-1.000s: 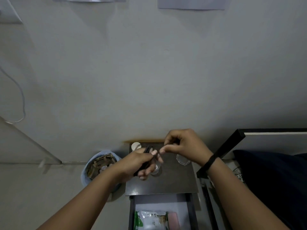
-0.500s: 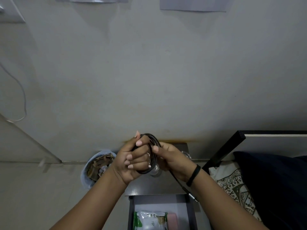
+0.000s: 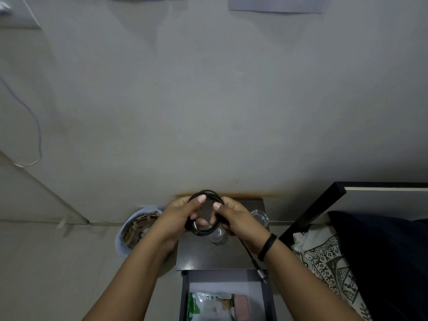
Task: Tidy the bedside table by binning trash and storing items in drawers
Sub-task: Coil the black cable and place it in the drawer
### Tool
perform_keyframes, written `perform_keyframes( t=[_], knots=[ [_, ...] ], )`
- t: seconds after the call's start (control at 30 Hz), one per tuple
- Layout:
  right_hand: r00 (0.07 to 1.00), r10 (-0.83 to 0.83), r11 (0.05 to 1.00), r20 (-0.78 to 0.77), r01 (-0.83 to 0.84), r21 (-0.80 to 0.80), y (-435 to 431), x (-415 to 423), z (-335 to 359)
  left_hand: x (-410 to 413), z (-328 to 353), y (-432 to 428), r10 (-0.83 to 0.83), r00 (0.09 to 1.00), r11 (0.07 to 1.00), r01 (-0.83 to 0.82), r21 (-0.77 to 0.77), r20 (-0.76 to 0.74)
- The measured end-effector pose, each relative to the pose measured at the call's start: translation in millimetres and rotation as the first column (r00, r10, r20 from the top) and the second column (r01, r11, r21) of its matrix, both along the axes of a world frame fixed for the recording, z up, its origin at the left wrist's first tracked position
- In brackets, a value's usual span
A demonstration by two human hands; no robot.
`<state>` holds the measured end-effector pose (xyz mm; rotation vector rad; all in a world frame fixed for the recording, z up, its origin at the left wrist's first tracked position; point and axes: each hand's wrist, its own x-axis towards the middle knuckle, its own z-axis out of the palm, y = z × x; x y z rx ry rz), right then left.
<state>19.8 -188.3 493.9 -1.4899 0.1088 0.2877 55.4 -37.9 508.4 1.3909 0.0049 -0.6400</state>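
1. My left hand (image 3: 180, 218) and right hand (image 3: 238, 220) both grasp a coiled black cable (image 3: 208, 193), one on each side of the loops. My thumbs press on top and my fingers curl through the middle.
2. I hold the coil roughly upright, its open centre facing me, above the back half of the bedside table (image 3: 208, 256) and clear of the top.
3. One loose tail leaves the coil at my right hand and runs diagonally down toward me and to the right. It ends in a metal plug (image 3: 261, 273) that hangs about over the table's front edge, at the right rear corner of the open drawer (image 3: 184, 297).
4. The drawer lies straight toward me and below the coil, about equally near to both hands. My right hand is nearer the tail, so I judge it should tuck that end in before the coil goes down.
5. The drawer already holds a green-and-white wipes packet (image 3: 212, 306) and a pink item (image 3: 240, 306) near its front. The strip behind them looks bare.
6. A small glass jar (image 3: 217, 236) stands just under the coil, and a second jar (image 3: 259, 218) is beside my right hand. Lowering carelessly could knock either one.
7. The bin (image 3: 122, 232), with trash in it, sits on the floor to my left, and the black bed frame (image 3: 310, 218) is to my right. Neither is in the way.
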Motion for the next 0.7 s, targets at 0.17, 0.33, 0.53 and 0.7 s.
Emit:
perform_keyframes(
  t=[0.17,0.33,0.53,0.7],
  knots=[
    [0.998,0.033,0.999,-0.061,-0.033,-0.002,0,-3,-6,3,-20,14,-0.126,0.950,0.922,0.006,0.387,0.285],
    [0.992,0.071,0.997,-0.105,-0.074,-0.031,-4,-4,-6,5,-13,11,-0.303,0.888,0.871,0.110,0.479,0.346],
    [0.972,0.183,0.983,-0.148,-0.186,0.000,-16,-4,-1,12,-9,5,-0.432,0.845,0.779,0.174,0.603,0.314],
    [0.993,0.073,0.992,-0.089,-0.081,-0.097,-32,0,-8,14,-18,3,-0.184,0.945,0.889,0.043,0.455,0.270]
  ],
)
